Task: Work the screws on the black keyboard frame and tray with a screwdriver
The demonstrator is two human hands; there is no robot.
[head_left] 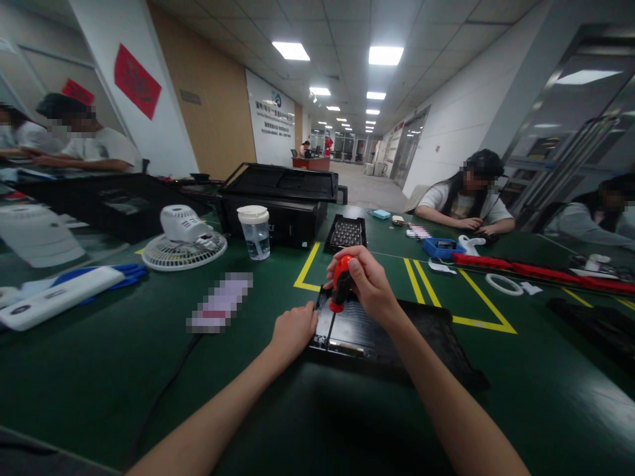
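My right hand (366, 281) is wrapped round the red and black handle of a screwdriver (341, 281). Its thin shaft points down at the left part of a flat black plastic panel (417, 330) lying on the green table. At the panel's left edge, my left hand (296, 330) presses with fingers curled and gripping the rim; its fingertips are partly hidden. Whether the screwdriver's tip sits in a screw is too small to tell. Just beyond the panel lies a black tray (346, 233) with several small round pieces in it.
A large black case (278, 205), a lidded cup (254, 231) and a white fan part (184, 241) stand at the back left. A phone (221, 301) with a cable lies left. Yellow tape (479, 324) marks the table. A blue box (443, 248) and co-workers are farther right.
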